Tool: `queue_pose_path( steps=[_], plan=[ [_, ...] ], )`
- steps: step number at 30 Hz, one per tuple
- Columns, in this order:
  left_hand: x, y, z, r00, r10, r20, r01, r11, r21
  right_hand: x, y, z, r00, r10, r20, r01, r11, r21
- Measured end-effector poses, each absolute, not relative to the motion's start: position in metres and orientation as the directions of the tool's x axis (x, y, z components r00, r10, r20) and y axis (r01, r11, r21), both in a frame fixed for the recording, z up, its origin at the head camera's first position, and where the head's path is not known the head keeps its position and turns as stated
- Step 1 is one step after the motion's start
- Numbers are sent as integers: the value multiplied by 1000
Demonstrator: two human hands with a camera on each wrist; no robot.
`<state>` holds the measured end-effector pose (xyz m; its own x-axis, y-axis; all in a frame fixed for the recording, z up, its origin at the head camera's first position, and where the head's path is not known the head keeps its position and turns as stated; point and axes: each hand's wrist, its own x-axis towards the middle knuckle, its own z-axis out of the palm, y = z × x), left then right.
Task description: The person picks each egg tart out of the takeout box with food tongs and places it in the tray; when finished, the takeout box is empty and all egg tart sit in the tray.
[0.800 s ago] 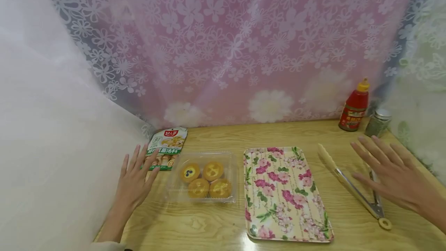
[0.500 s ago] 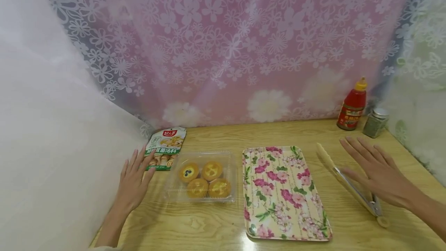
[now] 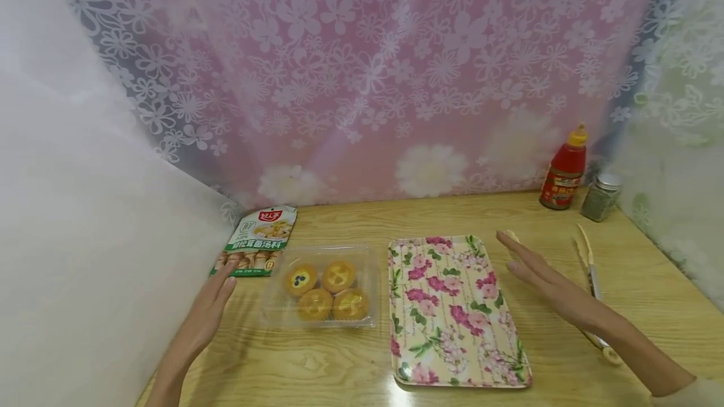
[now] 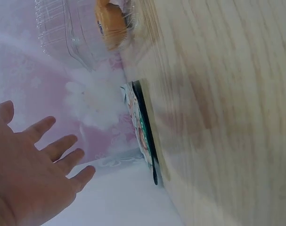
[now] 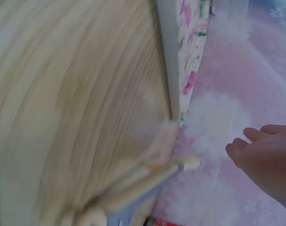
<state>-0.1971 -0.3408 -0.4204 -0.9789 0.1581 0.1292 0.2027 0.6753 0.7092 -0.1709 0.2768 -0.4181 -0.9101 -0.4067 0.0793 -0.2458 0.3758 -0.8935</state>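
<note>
My left hand (image 3: 205, 316) hovers beside the green-and-white mushroom soup packet (image 3: 257, 240), fingers extended and holding nothing. To its right lies a clear plastic box (image 3: 367, 262) with several egg tarts (image 3: 338, 276) in it. In the left wrist view the fingers of the left hand (image 4: 36, 172) are spread apart from the packet. My right hand (image 3: 557, 291) is above the metal tongs (image 3: 592, 281), between the camera and part of them, with straight fingers and nothing held. A floral tray (image 3: 447, 313) lies just left of it. The tongs (image 5: 143, 186) look blurred in the right wrist view.
A red sauce bottle (image 3: 564, 171) with a yellow cap and a glass jar (image 3: 601, 196) of dried green herbs stand at the back right. A pink floral curtain (image 3: 362, 80) hangs behind the wooden table (image 3: 305, 363). White sheeting (image 3: 85, 237) closes the left side.
My right hand has moved left over the tongs, toward the tray, turning more edge-on. My left hand has lowered slightly and turned edge-on, uncovering more of the packet. The view has shifted slightly.
</note>
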Motion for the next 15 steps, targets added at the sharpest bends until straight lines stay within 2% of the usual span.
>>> queue_pose_path(
  steps=[3,6,15],
  plan=[
    [-192,-343,-421,-990,135,36,115,643,757,-173,259,-418,-893,-447,59,-204,285,-936],
    [-186,-343,-424,-992,116,-42,35,590,807,-176,245,-419,-890,-455,43,-175,253,-951],
    [-179,-341,-446,-989,32,-147,-116,463,879,-185,195,-423,-862,-507,-16,-68,148,-987]
  ],
)
